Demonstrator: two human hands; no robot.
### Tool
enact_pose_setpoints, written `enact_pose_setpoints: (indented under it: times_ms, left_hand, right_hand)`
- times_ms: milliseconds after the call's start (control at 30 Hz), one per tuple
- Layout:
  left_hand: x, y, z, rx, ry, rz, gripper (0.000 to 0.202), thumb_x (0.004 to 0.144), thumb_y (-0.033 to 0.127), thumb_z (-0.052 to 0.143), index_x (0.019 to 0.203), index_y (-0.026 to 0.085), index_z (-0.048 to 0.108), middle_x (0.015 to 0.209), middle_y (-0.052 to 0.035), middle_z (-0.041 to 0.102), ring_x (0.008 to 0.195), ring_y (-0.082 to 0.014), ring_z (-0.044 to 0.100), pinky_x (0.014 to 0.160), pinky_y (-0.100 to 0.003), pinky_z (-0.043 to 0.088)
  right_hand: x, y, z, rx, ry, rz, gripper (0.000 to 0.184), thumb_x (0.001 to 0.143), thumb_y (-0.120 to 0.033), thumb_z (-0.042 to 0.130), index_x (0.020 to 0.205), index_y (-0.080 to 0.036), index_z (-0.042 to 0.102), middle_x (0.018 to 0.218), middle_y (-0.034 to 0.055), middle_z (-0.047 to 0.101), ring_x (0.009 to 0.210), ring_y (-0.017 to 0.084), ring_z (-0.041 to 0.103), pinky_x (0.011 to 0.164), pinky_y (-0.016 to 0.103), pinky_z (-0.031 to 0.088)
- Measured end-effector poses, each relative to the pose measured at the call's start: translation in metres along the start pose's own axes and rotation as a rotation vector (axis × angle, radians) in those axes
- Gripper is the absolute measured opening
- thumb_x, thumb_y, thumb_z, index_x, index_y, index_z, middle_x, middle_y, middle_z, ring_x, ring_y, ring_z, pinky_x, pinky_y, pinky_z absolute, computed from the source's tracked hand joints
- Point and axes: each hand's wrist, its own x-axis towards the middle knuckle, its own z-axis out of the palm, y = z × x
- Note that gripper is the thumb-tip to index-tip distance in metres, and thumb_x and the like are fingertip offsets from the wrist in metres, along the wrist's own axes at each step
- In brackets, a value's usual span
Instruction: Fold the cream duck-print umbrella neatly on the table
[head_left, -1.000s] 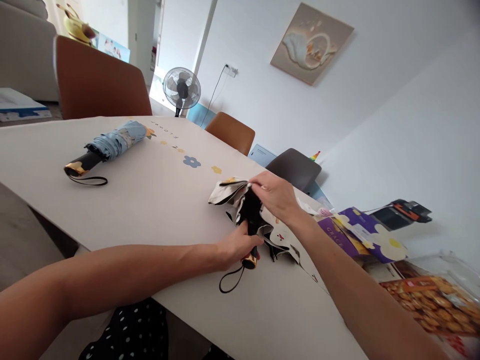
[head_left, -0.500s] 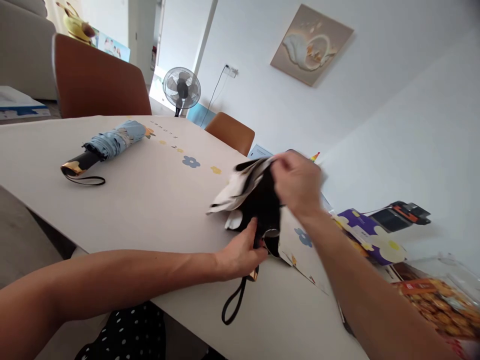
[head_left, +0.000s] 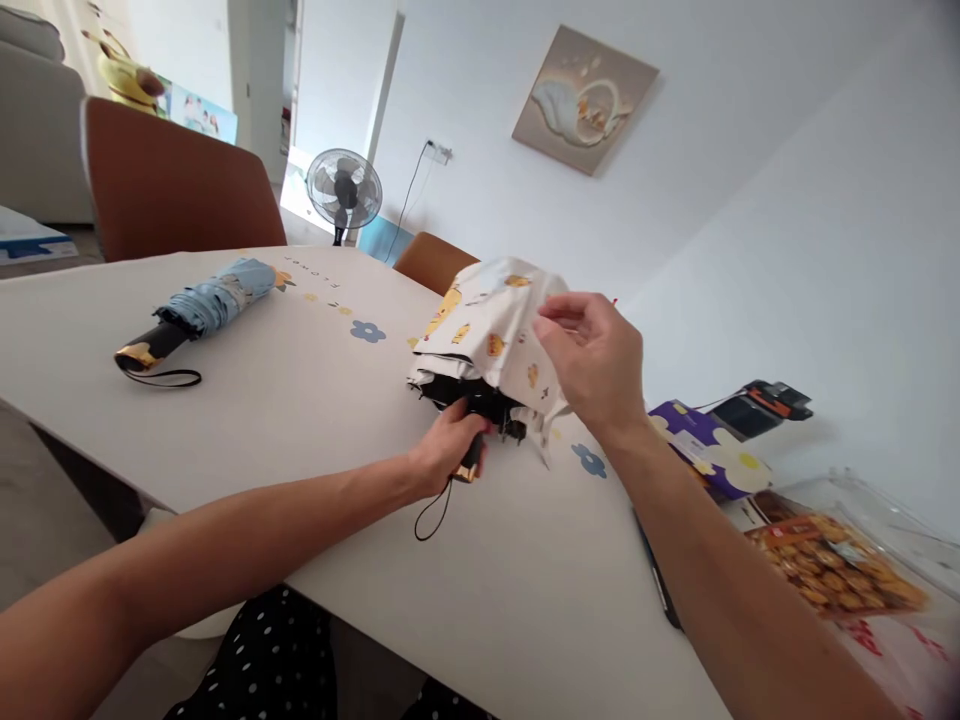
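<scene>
A folding umbrella (head_left: 480, 310) is held above the table. Its loosely folded canopy is white with yellow cartoon figures outside and black inside. My left hand (head_left: 450, 447) is wrapped round the black and gold handle, just below the canopy's black ribs; a thin black wrist strap hangs from it. At the canopy's right side, my right hand (head_left: 596, 355) is curled, with thumb and fingertips together at the fabric; the exact grip is partly hidden. A second folding umbrella (head_left: 217, 297), light blue and furled, lies on the left of the table.
The white table (head_left: 300, 400) has printed flowers. At the right stand a purple box (head_left: 705, 445) and a package of cookies (head_left: 832, 565). A dark slim object (head_left: 660, 575) lies near my right forearm. Brown chairs (head_left: 180, 180) and a fan (head_left: 345, 190) are behind.
The white canopy has swung up and over, so its printed outside shows instead of the black inside. My left hand, on the handle, has moved up and left. The view has shifted slightly.
</scene>
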Motion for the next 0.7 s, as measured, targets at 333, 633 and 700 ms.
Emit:
enact_pose_setpoints:
  times_ms: [333,633,700]
  left_hand:
    - [0.005,0.006,-0.008,-0.173,-0.067,-0.129,0.009,0.068,0.013,0.047,0.074,0.017,0.041,0.067,0.0003,0.047,0.043,-0.0062,0.043,0.034,-0.018,0.032]
    - [-0.005,-0.018,0.004,-0.25,-0.033,-0.291,0.008,0.071,0.015,0.047,0.075,0.018,0.041,0.068,0.0,0.05,0.043,-0.0068,0.045,0.034,-0.018,0.031]
    - [0.0,-0.024,0.0,-0.206,0.001,-0.378,0.005,0.073,0.016,0.046,0.074,0.017,0.041,0.066,-0.0006,0.051,0.043,-0.0071,0.046,0.036,-0.019,0.033]
  right_hand:
    - [-0.027,0.044,-0.037,0.01,0.203,0.162,0.018,0.077,-0.029,0.052,0.092,-0.02,0.058,0.09,0.0055,0.064,0.083,0.019,0.062,0.075,0.036,0.05]
    - [-0.043,0.07,-0.042,-0.083,0.175,0.276,0.022,0.073,-0.031,0.055,0.09,-0.018,0.061,0.091,0.0073,0.065,0.086,0.022,0.062,0.078,0.041,0.048]
    - [-0.042,0.072,-0.038,-0.105,0.144,0.305,0.023,0.072,-0.031,0.055,0.089,-0.017,0.062,0.09,0.0082,0.066,0.085,0.023,0.062,0.077,0.042,0.048]
